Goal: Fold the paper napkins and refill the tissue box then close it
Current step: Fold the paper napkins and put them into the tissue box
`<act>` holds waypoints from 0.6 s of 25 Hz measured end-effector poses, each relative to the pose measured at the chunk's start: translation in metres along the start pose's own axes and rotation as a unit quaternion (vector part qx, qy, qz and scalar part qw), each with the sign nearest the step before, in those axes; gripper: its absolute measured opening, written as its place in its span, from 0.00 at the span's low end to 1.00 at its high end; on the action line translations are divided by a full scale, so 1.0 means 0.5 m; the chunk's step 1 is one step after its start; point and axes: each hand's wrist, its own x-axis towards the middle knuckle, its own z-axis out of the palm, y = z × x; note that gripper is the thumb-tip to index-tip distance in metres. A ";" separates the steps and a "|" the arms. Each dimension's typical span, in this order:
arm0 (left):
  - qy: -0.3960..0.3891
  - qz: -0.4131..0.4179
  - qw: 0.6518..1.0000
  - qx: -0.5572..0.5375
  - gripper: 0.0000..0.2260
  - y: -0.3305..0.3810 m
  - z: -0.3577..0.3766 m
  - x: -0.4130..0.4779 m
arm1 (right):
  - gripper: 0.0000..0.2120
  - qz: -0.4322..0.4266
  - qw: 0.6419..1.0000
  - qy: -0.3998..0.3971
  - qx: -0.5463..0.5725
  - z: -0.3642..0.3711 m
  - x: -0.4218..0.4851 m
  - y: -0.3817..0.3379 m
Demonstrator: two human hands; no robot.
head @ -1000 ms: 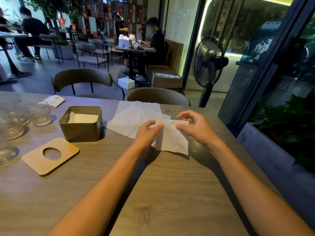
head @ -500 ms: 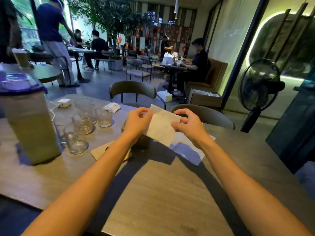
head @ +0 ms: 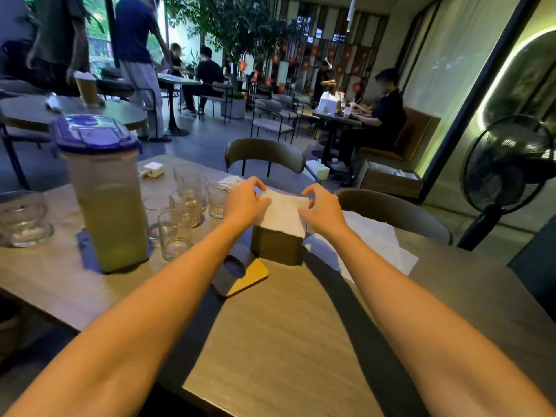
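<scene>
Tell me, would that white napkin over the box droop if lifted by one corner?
Probably: the napkin looks like thin folded paper, and the left hand and right hand each hold an edge. Being so thin, likely very light and easily torn.

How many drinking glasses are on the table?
6 glasses, bunched between the pitcher and the left hand: front pair, middle pair, back pair. They overlap; another may hide.
</scene>
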 end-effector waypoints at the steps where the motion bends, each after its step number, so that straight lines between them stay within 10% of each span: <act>1: -0.007 0.003 1.000 0.006 0.09 -0.005 0.003 0.001 | 0.13 -0.001 1.000 0.006 -0.021 0.005 0.003 0.003; 15: -0.166 0.074 0.961 0.207 0.12 0.002 0.000 0.027 | 0.09 -0.025 0.967 -0.071 -0.245 0.024 0.014 -0.014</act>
